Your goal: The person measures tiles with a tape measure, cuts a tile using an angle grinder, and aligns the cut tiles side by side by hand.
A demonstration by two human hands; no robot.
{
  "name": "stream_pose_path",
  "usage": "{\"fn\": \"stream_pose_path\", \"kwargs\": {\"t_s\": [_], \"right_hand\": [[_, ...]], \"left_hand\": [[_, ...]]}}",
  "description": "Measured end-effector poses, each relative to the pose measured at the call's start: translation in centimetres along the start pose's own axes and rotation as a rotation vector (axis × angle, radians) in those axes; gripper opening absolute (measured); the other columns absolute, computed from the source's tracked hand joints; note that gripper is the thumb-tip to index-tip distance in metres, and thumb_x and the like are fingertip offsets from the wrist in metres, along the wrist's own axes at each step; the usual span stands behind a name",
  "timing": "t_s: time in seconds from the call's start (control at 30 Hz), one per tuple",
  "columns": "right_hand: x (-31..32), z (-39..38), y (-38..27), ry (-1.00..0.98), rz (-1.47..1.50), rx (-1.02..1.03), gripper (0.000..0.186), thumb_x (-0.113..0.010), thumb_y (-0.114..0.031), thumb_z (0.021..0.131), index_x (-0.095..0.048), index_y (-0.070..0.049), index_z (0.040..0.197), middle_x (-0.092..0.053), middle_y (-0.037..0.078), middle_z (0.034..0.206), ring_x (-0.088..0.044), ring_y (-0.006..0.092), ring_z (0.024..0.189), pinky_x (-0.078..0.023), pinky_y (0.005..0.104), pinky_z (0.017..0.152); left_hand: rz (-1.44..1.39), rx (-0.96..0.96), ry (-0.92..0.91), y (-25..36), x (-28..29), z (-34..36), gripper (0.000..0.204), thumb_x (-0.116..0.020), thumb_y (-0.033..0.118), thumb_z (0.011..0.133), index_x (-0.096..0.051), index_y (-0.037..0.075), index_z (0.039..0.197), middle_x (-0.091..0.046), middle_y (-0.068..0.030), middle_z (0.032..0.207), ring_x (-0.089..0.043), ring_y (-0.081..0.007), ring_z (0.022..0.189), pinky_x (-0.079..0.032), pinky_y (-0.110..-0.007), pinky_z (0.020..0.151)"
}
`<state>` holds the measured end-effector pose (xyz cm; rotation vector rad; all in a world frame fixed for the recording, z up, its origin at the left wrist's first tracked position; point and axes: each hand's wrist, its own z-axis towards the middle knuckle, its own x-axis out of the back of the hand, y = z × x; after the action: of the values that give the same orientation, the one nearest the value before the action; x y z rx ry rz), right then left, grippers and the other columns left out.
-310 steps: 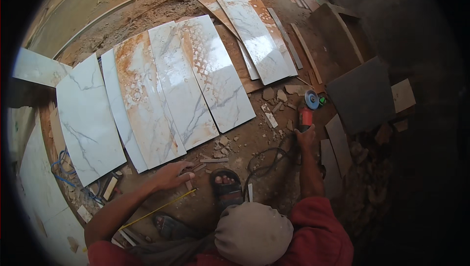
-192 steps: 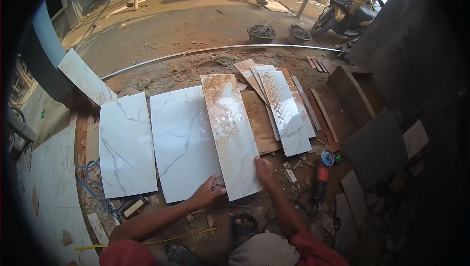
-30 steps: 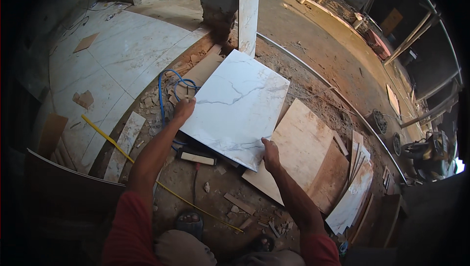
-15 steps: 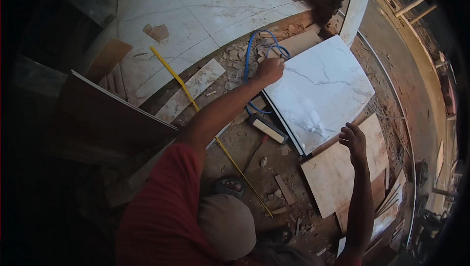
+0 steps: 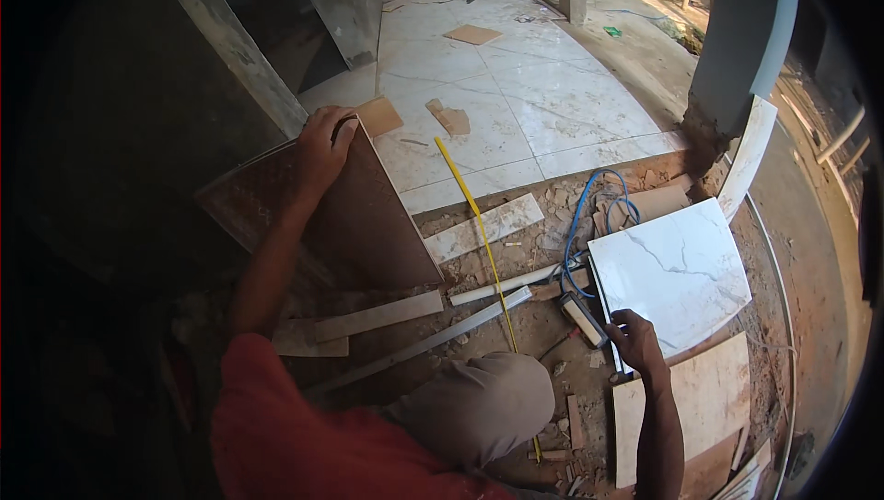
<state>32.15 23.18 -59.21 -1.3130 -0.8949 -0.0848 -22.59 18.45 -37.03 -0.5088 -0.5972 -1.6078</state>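
Note:
My left hand (image 5: 321,152) is closed over the top corner of a large tile (image 5: 373,224), which stands tilted with its brown back showing. My right hand (image 5: 637,342) is over the lower left edge of a white marble-patterned tile (image 5: 672,265), its fingers loosely bent and apart with nothing seen between them. Whether it touches that tile I cannot tell. Left of it lies a dark tool with a pale block-like face (image 5: 583,319). A yellow folding rule (image 5: 471,201) runs from the tiled floor to beside my knee.
White tiled floor (image 5: 516,113) stretches ahead, with cardboard-brown pieces on it. Below its edge lie rubble, a blue hose (image 5: 582,215), tile strips (image 5: 488,228) and a metal bar (image 5: 433,339). A beige tile (image 5: 686,399) lies at right. A grey column (image 5: 737,49) rises beyond.
My left hand has left the white tile and moved left onto the brown-backed tile. The right hand has shifted to the white tile's lower left edge. The view has tilted up and turned left.

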Motion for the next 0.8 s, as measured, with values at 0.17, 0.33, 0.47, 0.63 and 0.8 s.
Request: {"fn": "stream_pose_path", "kwargs": {"t_s": [0.17, 0.33, 0.47, 0.63, 0.8], "right_hand": [[-0.5, -0.6, -0.1, -0.110, 0.004, -0.105, 0.030, -0.066, -0.018, 0.087, -0.065, 0.004, 0.108, -0.070, 0.022, 0.094, -0.069, 0.0346, 0.087, -0.054, 0.0392, 0.077], [1.1, -1.7, 2.6, -0.034, -0.019, -0.131, 0.032, -0.067, -0.021, 0.087, -0.065, 0.005, 0.106, -0.070, 0.022, 0.094, -0.070, 0.0313, 0.084, -0.054, 0.0389, 0.075], [1.0, -2.5, 3.8, -0.027, -0.028, -0.157, 0.037, -0.068, -0.024, 0.086, -0.064, 0.006, 0.108, -0.070, 0.022, 0.097, -0.070, 0.0309, 0.085, -0.054, 0.0389, 0.076], [0.3, -2.3, 3.5, -0.062, -0.005, -0.165, 0.035, -0.068, -0.022, 0.087, -0.064, 0.004, 0.110, -0.070, 0.022, 0.097, -0.070, 0.0320, 0.085, -0.054, 0.0395, 0.076], [-2.5, -0.5, 4.3, -0.152, 0.059, -0.110, 0.033, -0.068, -0.020, 0.088, -0.063, 0.004, 0.109, -0.070, 0.021, 0.097, -0.070, 0.0317, 0.087, -0.054, 0.0388, 0.077]], "left_hand": [[0.135, 0.025, -0.022, -0.6, -2.0, -1.5, 0.026, -0.070, 0.016, 0.086, -0.062, 0.000, 0.106, -0.059, -0.0156, 0.098, -0.059, -0.0343, 0.094, -0.048, -0.042, 0.082], [0.379, -0.002, 0.137, 0.9, -4.4, -0.9, 0.025, -0.073, 0.016, 0.081, -0.057, 0.002, 0.094, -0.053, -0.0149, 0.094, -0.055, -0.0360, 0.091, -0.047, -0.047, 0.078], [0.447, 0.025, 0.102, 0.8, -4.8, -0.7, 0.022, -0.069, 0.018, 0.081, -0.055, 0.003, 0.090, -0.052, -0.0154, 0.091, -0.054, -0.0369, 0.089, -0.046, -0.049, 0.077], [0.196, 0.218, -0.071, 0.3, -2.9, -0.9, 0.019, -0.060, 0.019, 0.085, -0.054, 0.002, 0.089, -0.056, -0.0139, 0.090, -0.057, -0.0357, 0.086, -0.045, -0.047, 0.077], [0.021, 0.236, -0.259, 1.3, 0.9, -1.4, 0.023, -0.060, 0.022, 0.088, -0.059, 0.000, 0.096, -0.064, -0.0148, 0.096, -0.062, -0.0315, 0.091, -0.047, -0.041, 0.081]]}}
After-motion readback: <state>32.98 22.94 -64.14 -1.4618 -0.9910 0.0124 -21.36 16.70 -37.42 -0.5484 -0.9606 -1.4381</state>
